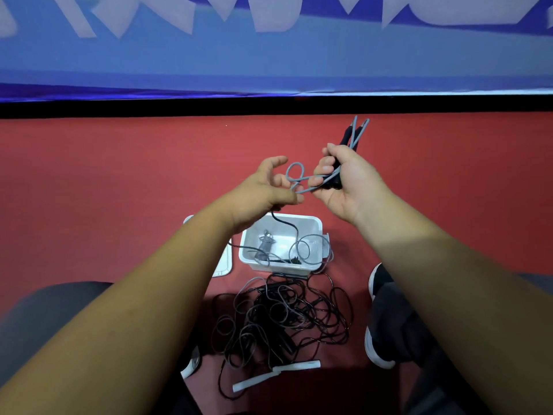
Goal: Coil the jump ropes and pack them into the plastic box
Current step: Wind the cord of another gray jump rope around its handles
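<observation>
My right hand [344, 181] grips the two black handles [348, 139] of a grey jump rope [296, 175], held up above the red floor. My left hand [269, 187] pinches a loop of that grey rope between thumb and fingers, close to the right hand. The rope's slack hangs down into the white plastic box [311, 223] below, where a coiled rope [264, 244] lies. A tangled heap of dark and grey jump ropes [284, 316] lies on the floor in front of the box.
The box lid [224, 265] lies flat left of the box. Two white handles [278, 372] lie near my feet. My shoes [377, 348] and dark trousers flank the heap. A blue banner wall with a black base strip [269, 106] stands beyond the floor.
</observation>
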The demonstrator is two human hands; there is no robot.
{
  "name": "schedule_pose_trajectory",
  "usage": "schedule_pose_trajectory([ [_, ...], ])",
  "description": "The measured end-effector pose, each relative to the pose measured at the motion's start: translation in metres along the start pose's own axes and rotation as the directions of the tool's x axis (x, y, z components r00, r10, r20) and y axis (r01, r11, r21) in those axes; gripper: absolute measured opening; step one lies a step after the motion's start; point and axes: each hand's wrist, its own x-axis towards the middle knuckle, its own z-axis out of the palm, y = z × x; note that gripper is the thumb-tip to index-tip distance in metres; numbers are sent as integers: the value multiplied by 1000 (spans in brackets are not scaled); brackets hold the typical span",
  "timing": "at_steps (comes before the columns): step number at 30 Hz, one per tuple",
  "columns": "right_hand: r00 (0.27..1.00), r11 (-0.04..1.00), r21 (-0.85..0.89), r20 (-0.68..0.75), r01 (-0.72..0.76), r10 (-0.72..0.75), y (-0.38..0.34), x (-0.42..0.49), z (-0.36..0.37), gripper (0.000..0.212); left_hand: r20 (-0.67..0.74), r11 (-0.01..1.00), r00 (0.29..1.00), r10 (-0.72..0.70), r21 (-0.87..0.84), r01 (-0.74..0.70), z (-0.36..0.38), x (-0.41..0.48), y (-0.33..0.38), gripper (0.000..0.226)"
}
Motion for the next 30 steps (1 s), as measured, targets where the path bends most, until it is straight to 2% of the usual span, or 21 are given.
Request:
schedule_pose_trajectory([
  [2, 998, 999, -41, -49, 32, -34, 1, 4, -3, 14, -21, 999, 999, -33, 38, 34, -9, -2, 6, 94],
  [3, 996, 997, -63, -68, 49, -54, 2, 5, -4, 10, -24, 993, 999, -48, 103, 50, -13, -4, 8, 85],
  [6, 987, 980, -161, -90, 117, -133, 3, 7, -4, 11, -22, 952, 999, -36, 303, 41, -23, -10, 10, 28],
  [8, 979, 958, -236, -87, 161, -185, 6, 6, -2, 9, -136, 933, 991, 7, 358, 43, -27, -11, 6, 10],
  [11, 953, 908, -362, -133, 210, -273, 6, 8, -3, 9, -427, 875, 898, 110, 470, 116, -46, -7, -1, 19],
  [13, 937, 877, -425, -155, 223, -313, 5, 10, -6, 9, -530, 778, 830, 174, 590, 214, -60, -7, -2, 22],
  [14, 938, 880, -423, -159, 217, -308, 4, 11, -7, 9, -520, 706, 837, 169, 657, 266, -62, -9, 0, 19],
  [16, 950, 900, -392, -157, 192, -271, 6, 11, -8, 9, -425, 561, 903, 60, 763, 321, -58, -13, 4, 8],
  [18, 962, 911, -374, -135, 173, -238, 11, 10, -7, 10, -279, 493, 956, -93, 821, 288, -45, -18, 5, 34],
  [19, 967, 914, -369, -116, 169, -226, 14, 10, -6, 11, -195, 514, 970, -146, 822, 243, -38, -20, 3, 50],
  [21, 973, 917, -363, -87, 168, -213, 17, 9, -3, 13, -34, 642, 981, -192, 752, 152, -25, -24, 0, 72],
  [23, 974, 917, -358, -74, 175, -215, 17, 9, -1, 15, 93, 768, 980, -174, 636, 76, -13, -25, -4, 77],
  [27, 981, 945, -286, -63, 159, -185, 17, 7, 1, 16, 148, 903, 988, -43, 430, -25, 6, -19, -17, 54],
  [30, 985, 955, -256, -50, 150, -168, 16, 3, 3, 21, 100, 927, 995, -13, 373, -26, 14, -15, -25, 35],
])
